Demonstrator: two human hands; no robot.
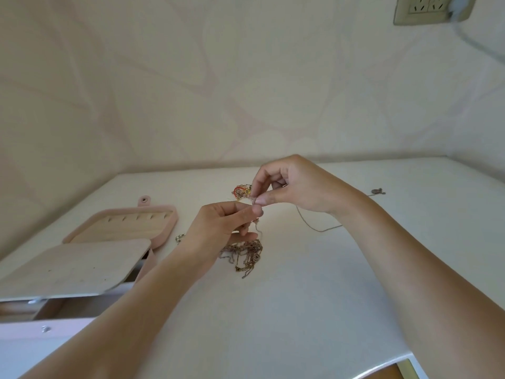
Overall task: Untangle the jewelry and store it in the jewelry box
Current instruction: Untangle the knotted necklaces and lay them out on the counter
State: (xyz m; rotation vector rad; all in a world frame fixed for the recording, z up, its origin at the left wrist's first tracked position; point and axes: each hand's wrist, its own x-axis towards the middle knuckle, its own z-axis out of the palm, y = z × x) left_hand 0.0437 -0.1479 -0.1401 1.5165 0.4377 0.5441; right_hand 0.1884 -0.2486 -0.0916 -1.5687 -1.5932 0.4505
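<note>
fingertips [258, 211] pinching tangled chains [247, 254], left hand [218, 222] meeting right hand [296, 184], jewelry box [123, 225] open

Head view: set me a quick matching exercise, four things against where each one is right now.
Things:
1. tangled chains
2. beaded bracelet
3. grey necklace
4. jewelry box

Places:
A. open, at the left of the table
B. stretched out on the table at the right
C. on the table behind the hands
D. hanging below the pinching grip of the left hand and right hand

Pairs: 1-D; 2-C; 3-B; 4-A
</note>
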